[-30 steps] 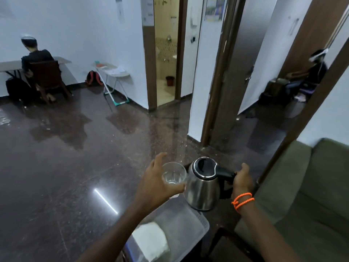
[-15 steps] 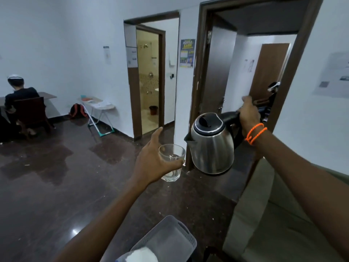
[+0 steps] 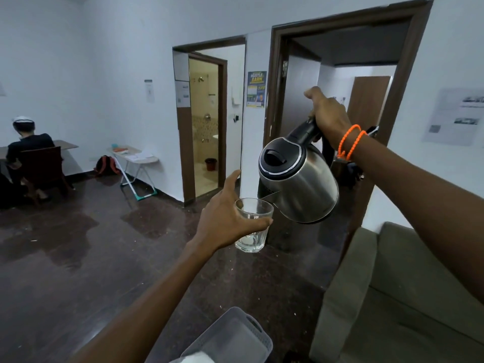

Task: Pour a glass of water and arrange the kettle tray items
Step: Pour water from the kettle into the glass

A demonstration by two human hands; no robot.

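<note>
My left hand (image 3: 225, 218) grips a clear glass (image 3: 252, 226) held out in front of me, with a little water at its bottom. My right hand (image 3: 328, 115), with orange bands on the wrist, holds the black handle of a steel kettle (image 3: 301, 179). The kettle is tilted toward the left, its spout right above the glass rim. Below, at the bottom edge, lies a grey plastic tray (image 3: 259, 336) with a white cloth (image 3: 193, 358) in it.
A grey-green sofa (image 3: 398, 297) stands at the right. Dark polished floor (image 3: 78, 258) spreads to the left. A person sits at a desk (image 3: 28, 153) far left, a small folding table (image 3: 136, 157) stands by the wall, and two doorways open ahead.
Both hands rose away from the tray. The kettle went from upright to tipped, its spout now over the glass, and my view lifted from the tray toward the room.
</note>
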